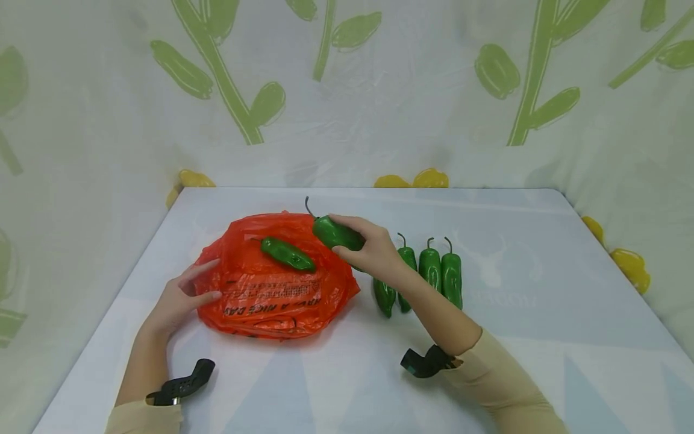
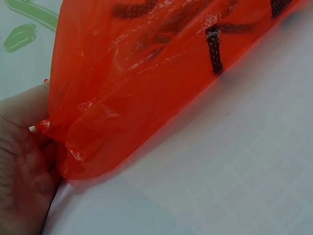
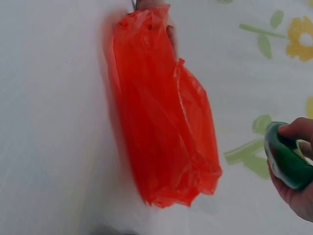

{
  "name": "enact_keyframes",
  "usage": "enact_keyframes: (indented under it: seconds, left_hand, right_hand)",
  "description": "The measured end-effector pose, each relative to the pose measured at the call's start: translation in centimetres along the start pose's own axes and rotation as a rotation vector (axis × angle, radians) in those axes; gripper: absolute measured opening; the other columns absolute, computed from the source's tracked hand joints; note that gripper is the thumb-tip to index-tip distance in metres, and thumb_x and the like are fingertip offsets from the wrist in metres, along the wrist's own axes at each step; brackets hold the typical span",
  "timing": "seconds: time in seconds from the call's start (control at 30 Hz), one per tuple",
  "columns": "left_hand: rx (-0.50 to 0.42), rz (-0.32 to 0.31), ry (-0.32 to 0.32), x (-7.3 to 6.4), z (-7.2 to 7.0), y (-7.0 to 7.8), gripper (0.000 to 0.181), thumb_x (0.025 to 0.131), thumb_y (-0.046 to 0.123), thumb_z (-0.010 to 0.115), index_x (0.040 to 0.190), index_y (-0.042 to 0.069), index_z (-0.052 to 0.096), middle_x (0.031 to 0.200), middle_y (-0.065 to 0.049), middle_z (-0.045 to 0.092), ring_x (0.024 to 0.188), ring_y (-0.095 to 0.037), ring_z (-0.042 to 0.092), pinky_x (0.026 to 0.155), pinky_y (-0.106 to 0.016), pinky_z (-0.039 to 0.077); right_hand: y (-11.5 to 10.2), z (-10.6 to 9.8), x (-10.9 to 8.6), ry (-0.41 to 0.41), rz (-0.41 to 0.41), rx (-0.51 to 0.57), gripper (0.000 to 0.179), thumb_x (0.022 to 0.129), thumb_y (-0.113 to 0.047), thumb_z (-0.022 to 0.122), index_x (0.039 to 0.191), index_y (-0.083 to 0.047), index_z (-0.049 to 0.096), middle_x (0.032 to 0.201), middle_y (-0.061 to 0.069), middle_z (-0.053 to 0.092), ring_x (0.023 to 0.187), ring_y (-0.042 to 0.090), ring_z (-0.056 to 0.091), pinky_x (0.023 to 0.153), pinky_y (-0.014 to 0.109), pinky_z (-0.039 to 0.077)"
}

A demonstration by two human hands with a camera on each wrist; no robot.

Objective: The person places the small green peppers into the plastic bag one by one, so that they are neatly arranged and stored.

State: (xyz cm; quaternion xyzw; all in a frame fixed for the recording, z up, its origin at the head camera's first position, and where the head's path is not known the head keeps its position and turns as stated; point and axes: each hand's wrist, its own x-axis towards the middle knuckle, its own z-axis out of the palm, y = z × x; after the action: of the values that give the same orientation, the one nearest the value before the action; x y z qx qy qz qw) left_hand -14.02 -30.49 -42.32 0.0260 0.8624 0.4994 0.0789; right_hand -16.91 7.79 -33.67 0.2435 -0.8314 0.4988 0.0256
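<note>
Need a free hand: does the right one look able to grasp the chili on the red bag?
Probably not: the right hand holds a green chili, though the chili on the bag lies uncovered.

bag [image 1: 241, 247]: red, black lettering [image 1: 271, 308] | peppers [image 1: 452, 280]: green | wall [image 1: 423, 108]: white, green leaf print [image 1: 497, 71]

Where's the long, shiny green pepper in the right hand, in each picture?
Head: the long, shiny green pepper is near the middle, held by the right hand.
Left wrist: it isn't in this picture.
Right wrist: at the right edge, a little below halfway down.
Shared landmark: the crinkly red plastic bag, seen in all three.
</note>
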Motion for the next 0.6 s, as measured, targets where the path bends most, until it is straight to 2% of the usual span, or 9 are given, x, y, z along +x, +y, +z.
enact_keyframes:
  seconds: [0.13,0.37,0.6]
  left_hand:
    - [0.026,-0.007,0.0,-0.2,-0.1,0.2,0.073,0.085,0.031,0.07,0.147,0.016,0.034,0.154,-0.019,0.022,0.14,-0.043,0.015,0.101,-0.067,0.029]
    - [0.034,-0.012,0.006,-0.3,-0.2,0.2,0.075,0.084,0.033,0.071,0.147,0.016,0.035,0.154,-0.019,0.021,0.14,-0.043,0.014,0.102,-0.068,0.028]
    - [0.049,-0.015,0.01,-0.1,0.0,0.0,0.075,0.084,0.035,0.07,0.147,0.015,0.035,0.154,-0.019,0.021,0.141,-0.043,0.013,0.102,-0.068,0.027]
  right_hand:
    - [0.1,1.2,0.6,0.002,-0.015,0.019,0.047,0.086,-0.009,0.068,0.131,-0.009,0.057,0.128,0.009,0.059,0.108,0.024,0.059,0.085,0.035,0.055]
    - [0.1,3.6,1.5,-0.015,-0.093,0.029,0.047,0.083,-0.005,0.07,0.128,-0.005,0.058,0.125,0.012,0.061,0.11,0.024,0.06,0.087,0.029,0.054]
    - [-0.1,6.2,2.1,-0.078,-0.068,-0.024,0.047,0.083,-0.009,0.072,0.128,-0.007,0.059,0.127,0.01,0.06,0.113,0.022,0.058,0.088,0.027,0.052]
